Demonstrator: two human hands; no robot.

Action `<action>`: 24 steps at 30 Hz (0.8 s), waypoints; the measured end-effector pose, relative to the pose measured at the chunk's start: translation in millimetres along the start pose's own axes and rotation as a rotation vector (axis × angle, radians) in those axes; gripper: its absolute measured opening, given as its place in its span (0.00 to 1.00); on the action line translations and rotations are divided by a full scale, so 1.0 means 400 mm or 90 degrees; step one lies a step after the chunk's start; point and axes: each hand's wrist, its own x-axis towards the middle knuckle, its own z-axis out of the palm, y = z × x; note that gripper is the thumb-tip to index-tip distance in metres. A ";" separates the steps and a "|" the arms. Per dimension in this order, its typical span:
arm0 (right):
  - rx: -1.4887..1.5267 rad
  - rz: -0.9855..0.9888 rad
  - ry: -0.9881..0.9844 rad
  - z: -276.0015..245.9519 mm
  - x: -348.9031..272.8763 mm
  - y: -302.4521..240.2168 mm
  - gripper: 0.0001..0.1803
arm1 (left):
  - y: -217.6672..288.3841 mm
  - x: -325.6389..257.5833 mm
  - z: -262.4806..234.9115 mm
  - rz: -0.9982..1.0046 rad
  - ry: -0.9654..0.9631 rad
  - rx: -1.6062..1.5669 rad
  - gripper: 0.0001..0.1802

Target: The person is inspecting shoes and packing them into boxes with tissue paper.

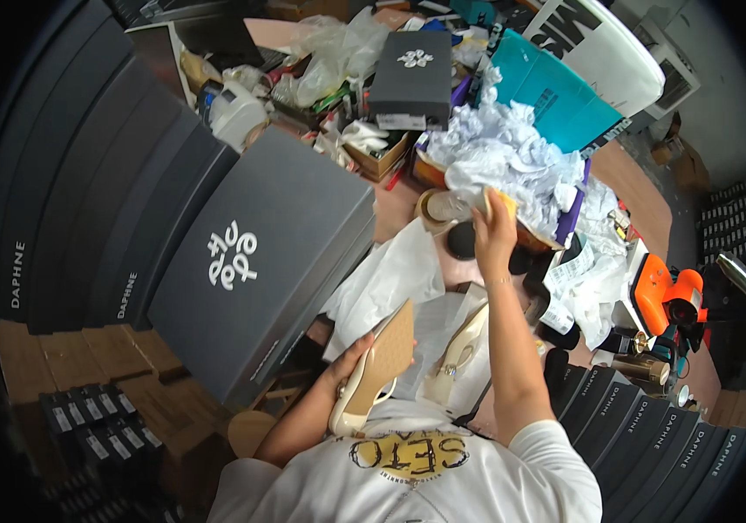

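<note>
One shoe turned sole-up at the near edge of the desk, the other hand out over the paper heap.

The left hand point(349, 362) has its grip wrapped round a cream flat shoe point(375, 370), tan sole facing up, seemingly for a look at its underside; its mate point(457, 347) lies just beside it on white wrapping paper point(390, 279). The right hand point(493, 228) reaches toward the crumpled tissue pile point(499, 152) at the far edge, its grip pinched on a small yellow piece point(505, 200). A large grey box lid point(260, 253) leans at the left edge.
</note>
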 end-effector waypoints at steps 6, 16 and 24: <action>-0.107 0.126 -0.169 0.045 0.027 -0.037 0.15 | -0.003 -0.033 0.031 0.051 0.050 0.035 0.53; -0.023 -0.035 -0.351 -0.246 -0.329 -0.394 0.07 | -0.044 0.011 0.094 0.043 -0.044 0.102 0.47; -0.026 0.076 -0.247 -0.310 -0.331 -0.407 0.06 | -0.076 0.027 0.153 -0.016 -0.073 0.163 0.47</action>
